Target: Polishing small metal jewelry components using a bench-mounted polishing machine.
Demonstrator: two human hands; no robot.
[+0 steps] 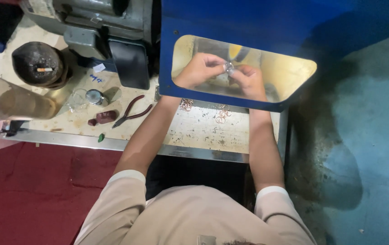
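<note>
Both my hands reach under a blue guard (249,18) and show through its clear yellowish window (289,72). My left hand (199,69) and my right hand (248,79) pinch a small shiny metal piece (229,68) between their fingertips. Small copper-coloured wire rings (186,105) lie on the worn white bench (203,131) just below the guard, with another cluster of rings (223,113) to the right.
Red-handled pliers (132,111) lie left of my left arm. Further left are a small round tin (95,96), a dark lump (106,116), a dark ashtray with a cigarette (38,63), a translucent container (8,100) and a grey motor (103,27). Red floor covering lies left, blue-green floor right.
</note>
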